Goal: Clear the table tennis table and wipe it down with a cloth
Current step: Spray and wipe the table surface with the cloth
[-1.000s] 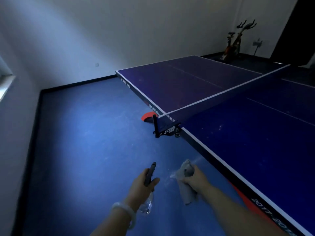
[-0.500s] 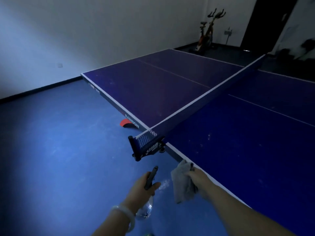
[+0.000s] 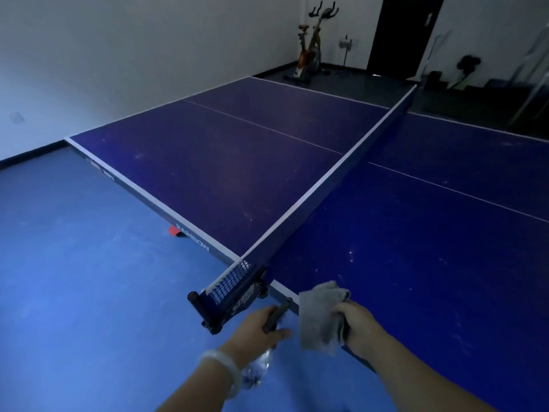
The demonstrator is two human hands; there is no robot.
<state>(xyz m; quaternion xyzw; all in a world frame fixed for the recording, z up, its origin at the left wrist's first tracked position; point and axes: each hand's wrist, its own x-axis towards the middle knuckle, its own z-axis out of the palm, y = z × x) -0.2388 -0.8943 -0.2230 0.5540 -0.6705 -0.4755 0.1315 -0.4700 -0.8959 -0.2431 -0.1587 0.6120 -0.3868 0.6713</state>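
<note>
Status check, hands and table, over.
Left hand grips spray bottle. Right hand holds grey cloth at table edge. Net post close by.

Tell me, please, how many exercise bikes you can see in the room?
1: the bike stands by the far wall, beyond the table. The dim right corner might hide more.

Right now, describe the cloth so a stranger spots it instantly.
Find the blue table and follow its net to the near clamp. Just right of it, the right hand grips the cloth: grey, crumpled, the only fabric there, beside the left hand's spray bottle.
</note>
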